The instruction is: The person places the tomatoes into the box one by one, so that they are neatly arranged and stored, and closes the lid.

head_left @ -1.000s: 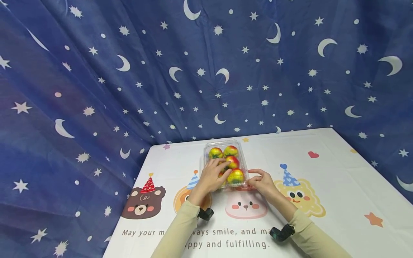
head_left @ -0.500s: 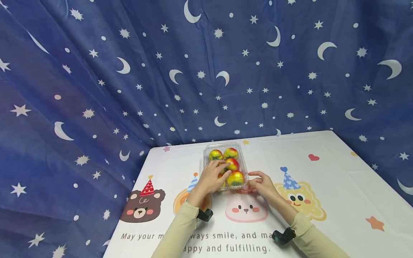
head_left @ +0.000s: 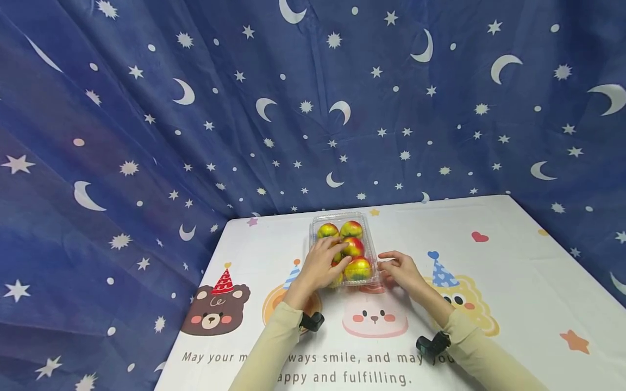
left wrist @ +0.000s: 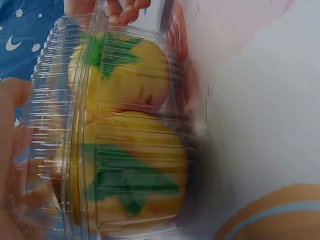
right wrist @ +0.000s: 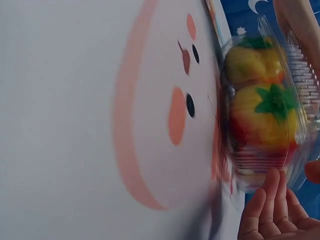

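Observation:
A clear plastic clamshell box (head_left: 342,216) lies on the table with several yellow-and-red fruits (head_left: 358,269) inside. Green leafy caps show on two fruits (left wrist: 132,175) through the box's ribbed side in the left wrist view. My left hand (head_left: 323,264) rests over the lid with its fingers spread, hiding part of the fruit. Beside the box's right edge is my right hand (head_left: 405,276), index finger out along the rim. In the right wrist view, the right hand's fingers (right wrist: 272,200) are nearly straight, tips right at the box's end wall, with the thumb apart.
The white tablecloth (head_left: 508,304) carries printed cartoon animals and lettering. A blue curtain (head_left: 293,108) with moons and stars hangs behind the table's back edge and along the left. Black wrist cameras (head_left: 432,345) sit on both forearms.
My right hand has shifted slightly farther back along the box's right side. The left hand stays on the lid, and the box keeps its place.

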Demonstrator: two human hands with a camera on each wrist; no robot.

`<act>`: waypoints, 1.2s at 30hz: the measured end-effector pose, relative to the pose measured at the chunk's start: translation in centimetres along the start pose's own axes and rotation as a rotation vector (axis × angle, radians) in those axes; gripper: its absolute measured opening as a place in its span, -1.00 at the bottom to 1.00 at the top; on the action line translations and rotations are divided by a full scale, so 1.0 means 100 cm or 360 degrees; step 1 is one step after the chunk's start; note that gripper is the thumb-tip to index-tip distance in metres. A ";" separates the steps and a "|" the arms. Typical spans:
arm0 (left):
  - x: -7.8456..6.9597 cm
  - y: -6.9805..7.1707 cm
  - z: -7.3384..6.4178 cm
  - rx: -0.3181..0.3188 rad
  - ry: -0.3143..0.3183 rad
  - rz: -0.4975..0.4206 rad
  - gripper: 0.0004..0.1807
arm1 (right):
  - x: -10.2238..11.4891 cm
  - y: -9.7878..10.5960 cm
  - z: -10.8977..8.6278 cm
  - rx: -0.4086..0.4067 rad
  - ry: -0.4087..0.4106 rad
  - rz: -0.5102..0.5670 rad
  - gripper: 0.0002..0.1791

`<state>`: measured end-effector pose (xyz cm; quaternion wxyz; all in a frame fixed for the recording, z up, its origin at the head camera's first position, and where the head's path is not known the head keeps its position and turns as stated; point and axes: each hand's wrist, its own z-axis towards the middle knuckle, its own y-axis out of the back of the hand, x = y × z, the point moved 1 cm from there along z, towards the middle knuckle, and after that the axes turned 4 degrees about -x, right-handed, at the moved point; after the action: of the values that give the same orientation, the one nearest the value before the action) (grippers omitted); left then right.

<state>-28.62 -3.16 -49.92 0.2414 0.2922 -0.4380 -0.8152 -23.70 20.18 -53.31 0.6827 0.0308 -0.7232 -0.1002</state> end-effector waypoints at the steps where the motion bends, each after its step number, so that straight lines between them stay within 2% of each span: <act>1: 0.000 0.000 0.000 0.0000 -0.0007 0.0007 -0.50 | 0.002 0.001 0.004 -0.0004 0.0005 -0.0026 -0.61; 8: 0.003 -0.001 -0.001 -0.0005 -0.0005 0.0062 -0.52 | 0.015 0.003 0.043 -0.0002 -0.0040 -0.0107 -0.56; 15: 0.003 -0.002 -0.004 0.0031 -0.0008 0.0076 -0.51 | 0.018 -0.001 0.078 -0.0026 -0.0171 -0.0106 -0.54; 24: 0.004 -0.004 -0.005 -0.0018 -0.0046 0.0144 -0.52 | 0.020 -0.010 0.105 -0.0055 -0.0268 -0.0123 -0.47; 32: 0.005 -0.002 -0.005 0.0024 -0.0028 0.0179 -0.51 | 0.020 -0.018 0.122 -0.0074 -0.0295 -0.0095 -0.36; 36: 0.004 -0.001 -0.005 0.0032 -0.0033 0.0186 -0.52 | 0.018 -0.022 0.132 -0.0065 -0.0273 -0.0081 -0.39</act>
<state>-28.63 -3.65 -50.36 0.2810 0.2601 -0.4648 -0.7983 -37.12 19.07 -52.60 0.6159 0.0265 -0.7758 -0.1344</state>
